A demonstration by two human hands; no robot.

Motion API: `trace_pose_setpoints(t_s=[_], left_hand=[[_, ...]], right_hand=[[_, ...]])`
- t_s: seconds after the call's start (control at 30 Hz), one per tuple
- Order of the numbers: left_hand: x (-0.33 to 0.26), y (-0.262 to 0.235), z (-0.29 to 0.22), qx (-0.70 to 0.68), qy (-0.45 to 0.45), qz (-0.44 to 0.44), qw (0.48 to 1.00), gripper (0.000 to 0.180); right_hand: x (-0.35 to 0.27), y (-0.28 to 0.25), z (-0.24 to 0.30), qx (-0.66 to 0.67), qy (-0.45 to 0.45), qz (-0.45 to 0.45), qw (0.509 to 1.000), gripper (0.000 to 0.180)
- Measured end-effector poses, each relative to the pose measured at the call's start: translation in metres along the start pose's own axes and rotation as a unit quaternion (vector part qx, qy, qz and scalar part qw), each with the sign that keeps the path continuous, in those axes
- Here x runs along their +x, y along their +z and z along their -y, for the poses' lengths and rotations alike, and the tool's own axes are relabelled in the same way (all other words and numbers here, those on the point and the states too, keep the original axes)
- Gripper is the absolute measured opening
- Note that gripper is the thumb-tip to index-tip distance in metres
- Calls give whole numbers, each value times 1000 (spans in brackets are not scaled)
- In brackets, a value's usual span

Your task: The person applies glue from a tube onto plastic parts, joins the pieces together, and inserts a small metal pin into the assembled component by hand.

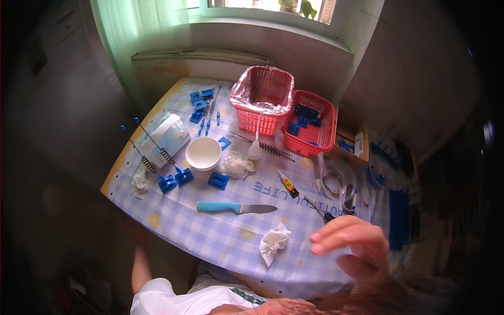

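Observation:
My right hand [359, 244] is raised over the right front of the table. Its fingers are curved and apart from the thumb, with nothing visible between them. A crumpled white tissue [274, 244] lies to its left. Just beyond the fingertips is a dark-handled screwdriver-like tool [317, 208], its handle partly covered by the hand. My left hand [137, 233] hangs off the table's near left edge, dim and blurred, so its fingers cannot be made out. A knife [236, 207] with a turquoise handle lies at the middle front, blade to the right, touched by neither hand.
A white bowl [203, 154] stands mid-left by a tissue pack [167, 137] and blue clips with springs [184, 177]. Behind are a film-lined red basket [262, 100], another red basket [310, 123] holding blue parts, and a cardboard box [353, 134]. A yellow-black tube [290, 185] lies centrally.

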State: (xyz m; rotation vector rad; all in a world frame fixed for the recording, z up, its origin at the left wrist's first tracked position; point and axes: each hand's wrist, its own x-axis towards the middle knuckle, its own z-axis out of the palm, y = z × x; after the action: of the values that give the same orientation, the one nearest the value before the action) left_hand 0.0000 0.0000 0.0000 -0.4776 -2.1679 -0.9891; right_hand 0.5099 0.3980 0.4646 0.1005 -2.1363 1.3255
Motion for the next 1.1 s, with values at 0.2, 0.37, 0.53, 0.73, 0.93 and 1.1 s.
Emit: trace_pose_setpoints(t_s=[0.2,0.37,0.53,0.73,0.93,1.1], left_hand=[[130,-55,-256,-81,-4,-114,990,42],[164,-57,-359,-193,146,-91,966,42],[166,-50,-417,-321,205,-47,923,42],[156,-57,-472,-357,327,-69,872,35],[149,-56,-560,-407,479,48,776,21],[115,-25,-652,-409,512,272,705,18]], right_hand=[[-13,21,43,100,-215,-241,941,27],[0,23,48,97,-425,-233,869,24],[-14,22,56,71,-471,-198,857,30],[-56,21,46,133,-449,-370,802,11],[-62,-19,57,179,-475,-180,843,30],[-73,-30,65,122,-501,-208,831,30]])
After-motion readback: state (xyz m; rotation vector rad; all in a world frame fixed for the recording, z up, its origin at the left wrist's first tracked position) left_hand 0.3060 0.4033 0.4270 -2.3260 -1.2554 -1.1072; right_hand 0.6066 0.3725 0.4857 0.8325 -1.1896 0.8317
